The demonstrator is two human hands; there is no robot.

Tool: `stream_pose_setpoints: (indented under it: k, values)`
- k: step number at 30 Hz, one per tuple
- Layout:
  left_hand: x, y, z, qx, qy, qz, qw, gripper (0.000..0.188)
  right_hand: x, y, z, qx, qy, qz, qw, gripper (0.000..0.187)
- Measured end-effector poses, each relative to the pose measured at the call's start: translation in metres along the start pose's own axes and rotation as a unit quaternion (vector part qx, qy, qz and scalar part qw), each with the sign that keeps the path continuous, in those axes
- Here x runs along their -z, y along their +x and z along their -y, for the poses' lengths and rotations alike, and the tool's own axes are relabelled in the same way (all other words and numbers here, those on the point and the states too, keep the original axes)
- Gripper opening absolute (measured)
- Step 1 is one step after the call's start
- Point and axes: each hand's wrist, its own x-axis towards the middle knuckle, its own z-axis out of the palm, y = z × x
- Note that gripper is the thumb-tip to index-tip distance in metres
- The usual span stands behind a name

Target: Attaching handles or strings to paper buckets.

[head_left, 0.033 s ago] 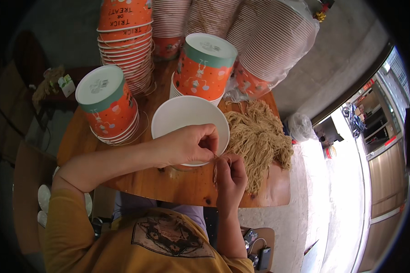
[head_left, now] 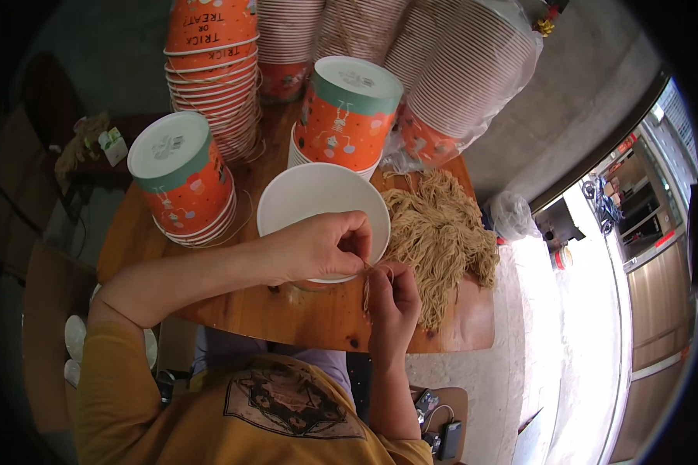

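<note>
A paper bucket (head_left: 306, 192) with a white inside stands mouth up at the middle of the table's near side. My left hand (head_left: 326, 246) reaches across its opening, thumb and fingers pinched together by the right part of the rim. Just right of the bucket, my right hand (head_left: 394, 296) is closed as well, its fingertips almost meeting the left ones. Between both pinches runs a thin tan string (head_left: 367, 269), and a strand of it hangs below. How it meets the rim is hidden by my fingers. Beside my right hand lies a loose heap of tan strings (head_left: 442, 240).
Upside-down orange buckets stand at the left (head_left: 186, 182) and behind the open one (head_left: 345, 116). A taller orange stack (head_left: 213, 77) with string handles rises at the back left. Plastic-wrapped bucket stacks (head_left: 473, 77) fill the back. The wooden table (head_left: 264, 318) has a rounded near edge.
</note>
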Motion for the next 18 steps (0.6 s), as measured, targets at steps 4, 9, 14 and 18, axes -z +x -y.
stream_pose_setpoints:
  k: [4, 9, 14, 18]
  values:
    - [-0.001, 0.003, 0.002, 0.011, -0.005, 0.006, 1.0, 0.015, 0.004, -0.001, -0.001, -0.025, 0.013, 0.01, 1.0, 0.003]
    - [0.001, 0.006, 0.001, 0.03, -0.006, 0.022, 0.999, 0.017, -0.001, 0.001, -0.005, 0.025, -0.009, -0.015, 1.0, 0.008]
    - [-0.002, 0.009, 0.001, 0.035, -0.014, 0.011, 0.999, 0.018, 0.002, 0.003, -0.012, 0.066, -0.066, -0.03, 0.995, 0.009]
    - [-0.002, 0.009, 0.002, 0.051, -0.041, -0.007, 0.998, 0.023, 0.003, 0.006, -0.004, 0.16, -0.168, -0.065, 0.97, 0.016]
